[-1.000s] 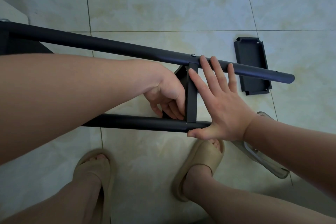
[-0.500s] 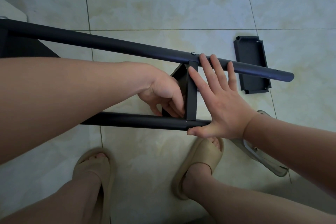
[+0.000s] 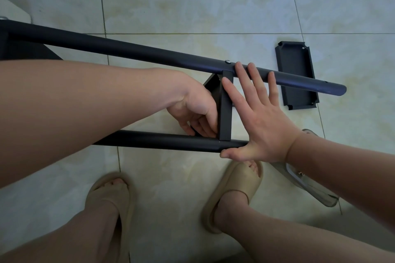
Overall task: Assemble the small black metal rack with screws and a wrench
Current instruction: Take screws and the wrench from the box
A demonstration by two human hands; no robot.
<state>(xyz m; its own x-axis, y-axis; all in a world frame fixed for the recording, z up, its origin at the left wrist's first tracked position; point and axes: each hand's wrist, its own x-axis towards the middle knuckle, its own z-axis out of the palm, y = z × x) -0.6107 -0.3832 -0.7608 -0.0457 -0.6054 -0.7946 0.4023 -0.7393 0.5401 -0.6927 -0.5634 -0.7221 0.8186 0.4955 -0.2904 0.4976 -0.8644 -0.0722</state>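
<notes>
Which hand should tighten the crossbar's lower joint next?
Left, probably. The left hand is curled at the lower end of the crossbar, on the near tube; whether it holds anything is hidden. The right hand lies flat from near tube to far tube, bracing.

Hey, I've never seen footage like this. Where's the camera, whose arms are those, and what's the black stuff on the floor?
No machine here: a camera worn on a person's head looks down at their own arms and feet. Before them is a half-built black rack: a far tube and a near tube joined by a short crosspiece. The right hand lies flat and open, fingers on the far tube, thumb at the near tube. The left hand curls its fingers beside the crosspiece; whether it holds anything is hidden. A loose black tray lies on the tiled floor beyond.
</notes>
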